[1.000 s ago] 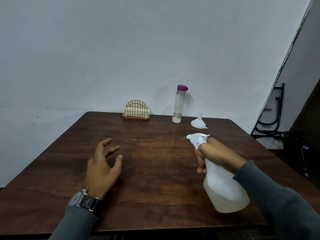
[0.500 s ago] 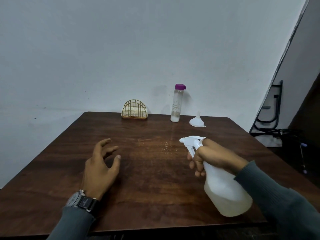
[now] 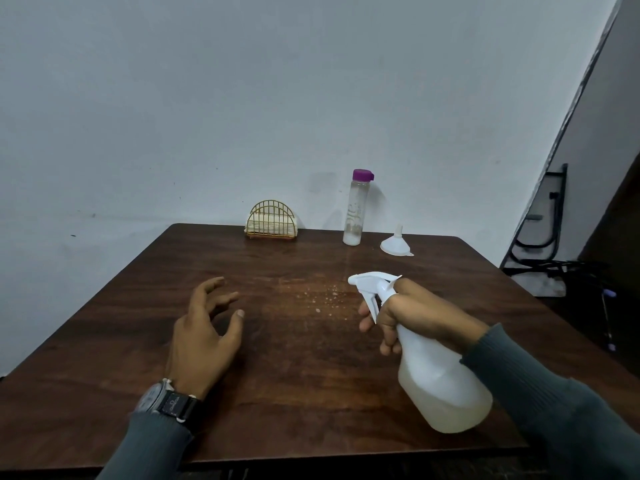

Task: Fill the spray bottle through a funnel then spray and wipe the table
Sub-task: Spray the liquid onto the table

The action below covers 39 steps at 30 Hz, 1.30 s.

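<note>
Nozzle (image 3: pixel 353 279) of our spray bottle (image 3: pixel 446 386) aims left and a bit away from us, at the middle of the table (image 3: pixel 138 341). Bottle axis is tilted: base low toward us on the right, head up and forward. It's held off the surface on the right side, with cloudy liquid in its lower part. Our right hand (image 3: pixel 415 313) is wrapped round the neck, fingers curled over the trigger. Our left hand (image 3: pixel 204 337) holds nothing, fingers spread and loosely bent, low over the wood left of centre; we can't tell if it touches the top. Droplets (image 3: pixel 325 297) sit just ahead of the nozzle, between the hands, nearer the right. Funnel (image 3: pixel 396 242) lies mouth-down at the far edge beside the purple-capped bottle (image 3: pixel 355 213), so we judge filling done and spraying in hand. Wipe comes next: napkin holder (image 3: pixel 272 221) stands at the far edge, roughly ahead of the left hand, well apart from it. Left is free and nearer, so it should take that reach.
</note>
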### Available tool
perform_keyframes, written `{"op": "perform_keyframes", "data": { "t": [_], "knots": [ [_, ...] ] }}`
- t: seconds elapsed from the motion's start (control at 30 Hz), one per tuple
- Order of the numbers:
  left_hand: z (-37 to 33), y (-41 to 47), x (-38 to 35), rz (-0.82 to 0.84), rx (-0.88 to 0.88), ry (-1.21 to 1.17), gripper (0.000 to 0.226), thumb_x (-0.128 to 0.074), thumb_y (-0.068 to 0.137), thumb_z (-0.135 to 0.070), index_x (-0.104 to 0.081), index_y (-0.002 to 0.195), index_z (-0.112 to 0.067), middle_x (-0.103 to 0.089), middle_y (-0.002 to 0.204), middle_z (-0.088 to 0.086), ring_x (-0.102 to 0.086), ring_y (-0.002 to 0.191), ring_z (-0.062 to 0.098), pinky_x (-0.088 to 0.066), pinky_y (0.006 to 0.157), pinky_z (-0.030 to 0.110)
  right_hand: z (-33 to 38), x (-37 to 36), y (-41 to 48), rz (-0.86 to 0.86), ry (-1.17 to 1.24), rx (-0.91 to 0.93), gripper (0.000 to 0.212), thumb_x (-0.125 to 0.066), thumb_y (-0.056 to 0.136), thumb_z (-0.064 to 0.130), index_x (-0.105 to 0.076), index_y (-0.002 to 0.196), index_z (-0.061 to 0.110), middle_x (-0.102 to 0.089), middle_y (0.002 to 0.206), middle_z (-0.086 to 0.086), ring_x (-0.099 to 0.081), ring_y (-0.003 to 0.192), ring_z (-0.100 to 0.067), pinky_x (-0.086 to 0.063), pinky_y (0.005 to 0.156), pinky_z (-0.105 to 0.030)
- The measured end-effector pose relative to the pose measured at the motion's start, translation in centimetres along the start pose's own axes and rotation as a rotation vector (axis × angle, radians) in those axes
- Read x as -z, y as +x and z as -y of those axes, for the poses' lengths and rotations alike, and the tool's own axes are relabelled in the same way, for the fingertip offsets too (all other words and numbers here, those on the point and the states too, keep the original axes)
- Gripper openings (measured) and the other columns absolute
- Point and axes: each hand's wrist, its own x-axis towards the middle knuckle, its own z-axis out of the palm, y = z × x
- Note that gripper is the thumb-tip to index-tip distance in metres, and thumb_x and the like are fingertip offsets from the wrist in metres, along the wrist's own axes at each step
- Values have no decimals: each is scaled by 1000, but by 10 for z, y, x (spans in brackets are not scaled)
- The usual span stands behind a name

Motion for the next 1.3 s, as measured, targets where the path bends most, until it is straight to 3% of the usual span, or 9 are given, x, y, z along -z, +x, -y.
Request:
{"op": "perform_keyframes", "data": {
  "t": [0.07, 0.17, 0.3, 0.37, 0.57, 0.77, 0.97, 1.13, 1.3],
  "knots": [
    [0, 0, 0, 0, 5, -12, 61, -77, 90, -18, -46, 142, -28, -69, 114, -22, -68, 118, 11, -51, 97, 32, 2, -1, -2, 4, -27, 13, 33, -53, 62, -16, -67, 89, -1, -72, 81, -20, -68, 65, -37, -52, 54, -32],
    [0, 0, 0, -3, 7, -20, 62, -78, 90, -18, -46, 142, -27, -68, 113, -23, -67, 117, 11, -51, 97, 32, 6, -2, -7, -20, -107, 46, 40, -54, 62, -11, -73, 62, 24, -68, 65, -18, -68, 64, -38, -54, 59, -32],
    [-1, -1, 0, -2, 16, -26, 61, -77, 90, -18, -46, 142, -28, -69, 113, -23, -67, 116, 10, -51, 96, 32, 3, -2, -9, -20, -60, -1, 36, -54, 65, -16, -70, 94, -4, -75, 85, -20, -68, 64, -32, -52, 55, -32],
    [-1, -1, 0, -9, 9, -20, 60, -77, 90, -19, -46, 141, -29, -69, 112, -24, -68, 116, 11, -53, 95, 34, 0, 1, -7, -34, -41, -11, 39, -55, 65, -17, -68, 99, -4, -76, 94, -20, -68, 64, -32, -51, 56, -33],
    [0, -1, 1, -14, 4, -27, 61, -78, 89, -18, -46, 140, -29, -69, 111, -24, -70, 113, 10, -54, 95, 33, 1, 3, -9, -122, -24, 46, 53, -52, 61, -13, -63, 41, 35, -65, 59, -13, -67, 63, -35, -54, 61, -35],
    [-2, -1, 0, 3, 12, -38, 61, -78, 90, -18, -46, 141, -29, -71, 113, -21, -69, 113, 9, -53, 96, 32, -9, 12, -5, -116, 35, -52, 32, -54, 67, -16, -69, 92, -3, -76, 93, -21, -67, 58, -31, -51, 50, -29],
    [-2, -2, 1, 3, 21, -31, 61, -77, 90, -18, -46, 142, -28, -72, 114, -19, -70, 112, 10, -53, 96, 32, -5, 9, -6, -175, -38, -5, 40, -53, 64, -8, -61, 45, 26, -67, 62, -17, -68, 63, -36, -57, 64, -36],
    [-4, -3, -1, -28, -1, -15, 61, -78, 89, -16, -47, 141, -26, -75, 114, -14, -71, 107, 9, -52, 89, 30, -10, 12, -7, -214, 23, -32, 36, -55, 57, -11, -68, 89, -6, -75, 88, -21, -67, 57, -32, -50, 51, -32],
    [-5, -3, 0, -22, 10, -15, 61, -78, 90, -17, -47, 141, -26, -75, 113, -15, -70, 106, 8, -51, 87, 29, -11, 13, -6, -239, -45, -27, 22, -52, 58, -3, -70, 58, 9, -70, 66, -20, -71, 64, -40, -61, 65, -41]
  ]
}}
